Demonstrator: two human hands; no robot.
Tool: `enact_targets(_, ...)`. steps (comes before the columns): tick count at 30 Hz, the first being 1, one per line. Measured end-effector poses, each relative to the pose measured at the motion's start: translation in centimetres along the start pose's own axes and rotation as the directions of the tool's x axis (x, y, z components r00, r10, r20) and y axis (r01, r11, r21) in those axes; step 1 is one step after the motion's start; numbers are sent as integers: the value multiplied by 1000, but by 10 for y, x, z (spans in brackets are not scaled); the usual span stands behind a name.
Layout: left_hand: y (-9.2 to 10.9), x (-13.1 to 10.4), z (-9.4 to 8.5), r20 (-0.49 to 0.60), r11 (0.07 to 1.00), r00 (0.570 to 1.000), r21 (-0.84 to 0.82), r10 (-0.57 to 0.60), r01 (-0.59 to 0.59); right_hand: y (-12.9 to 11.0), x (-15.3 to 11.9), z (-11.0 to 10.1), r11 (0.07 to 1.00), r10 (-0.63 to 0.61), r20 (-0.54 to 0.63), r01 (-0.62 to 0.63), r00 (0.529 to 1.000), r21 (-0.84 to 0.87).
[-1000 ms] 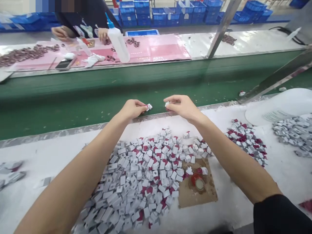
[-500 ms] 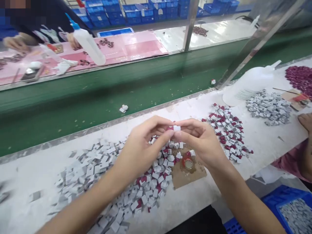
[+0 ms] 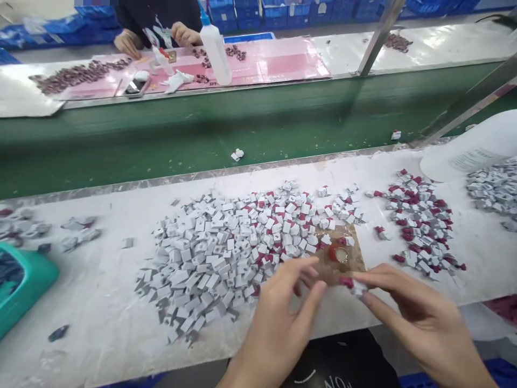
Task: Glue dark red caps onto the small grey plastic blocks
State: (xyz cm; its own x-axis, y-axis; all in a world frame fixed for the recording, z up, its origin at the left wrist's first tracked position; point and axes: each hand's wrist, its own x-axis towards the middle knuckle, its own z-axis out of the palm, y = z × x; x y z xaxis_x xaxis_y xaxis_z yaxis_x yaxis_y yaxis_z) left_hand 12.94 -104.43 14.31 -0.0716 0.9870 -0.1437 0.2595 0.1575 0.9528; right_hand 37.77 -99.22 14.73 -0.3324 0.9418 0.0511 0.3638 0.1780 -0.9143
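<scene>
Between the thumb and fingertips of my right hand point(image 3: 416, 315) is a small white and dark-red plastic piece point(image 3: 356, 286). My left hand point(image 3: 288, 307) is apart from it, its thumb and fingers spread with nothing between them. Beyond the hands lies a brown card point(image 3: 355, 245) bearing a small round red-rimmed container point(image 3: 339, 254). A large heap of small grey-white pieces point(image 3: 214, 253), some with dark-red parts, spreads to the left of the card. Another pile of white and dark-red pieces point(image 3: 420, 226) lies to the right.
A white bottle point(image 3: 472, 148) leans at the right, beside grey pieces point(image 3: 495, 188). At the left stands a teal container point(image 3: 30, 285). A green strip point(image 3: 181, 145) separates my table from the opposite one, where a person point(image 3: 155, 27) works near an upright white bottle point(image 3: 216, 54).
My hands have come apart and lower toward me. The piece stays in my right hand, while my left fingers have let go. The view has swung left.
</scene>
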Motion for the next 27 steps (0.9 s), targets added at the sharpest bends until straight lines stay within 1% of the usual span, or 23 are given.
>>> enact_targets(1, -7, -2, -7, -92, 993, 995, 120, 30, -19, 5, -4, -3, 1000, 10, -42, -11, 999, -12)
enact_targets(3, -18, 3, -23, -244, 934, 965, 357, 96, -2, 13, -8, -9, 997, 62, -130, -67, 990, -31)
enact_targets(4, -23, 8, -31, -290, 896, 950, 443, 115, 26, 17, -8, -11, 994, 100, -168, -107, 981, -32)
enact_targets(6, -28, 24, -42, -331, 841, 935, 536, 125, 78, 21, -5, -13, 986, 160, -195, -168, 968, -25)
enact_targets(9, -29, 48, -48, -349, 827, 932, 550, 95, 121, 22, 2, -12, 983, 180, -141, -184, 973, -16)
enact_targets(12, -25, 64, -47, -311, 836, 950, 528, 25, 151, 21, 6, -12, 985, 172, -106, -174, 979, -10)
enact_targets(17, -13, 74, -50, -280, 838, 957, 502, -74, 212, 29, 6, -15, 976, 215, -107, -211, 971, 48)
enact_targets(20, -7, 74, -55, -244, 840, 963, 494, -111, 222, 39, 5, -18, 968, 252, -147, -247, 956, 54)
enact_targets(22, -5, 73, -61, -256, 834, 960, 502, -110, 229, 44, 7, -21, 964, 264, -164, -261, 950, 41)
enact_targets(24, -6, 71, -69, -319, 804, 945, 545, -66, 240, 47, 8, -25, 965, 262, -162, -261, 951, 28)
enact_targets(25, -7, 69, -73, -350, 770, 937, 593, -20, 238, 48, 9, -26, 965, 261, -166, -260, 951, 27)
enact_targets(27, -9, 64, -83, -371, 656, 925, 720, 89, 225, 49, 10, -28, 963, 267, -197, -266, 943, 30)
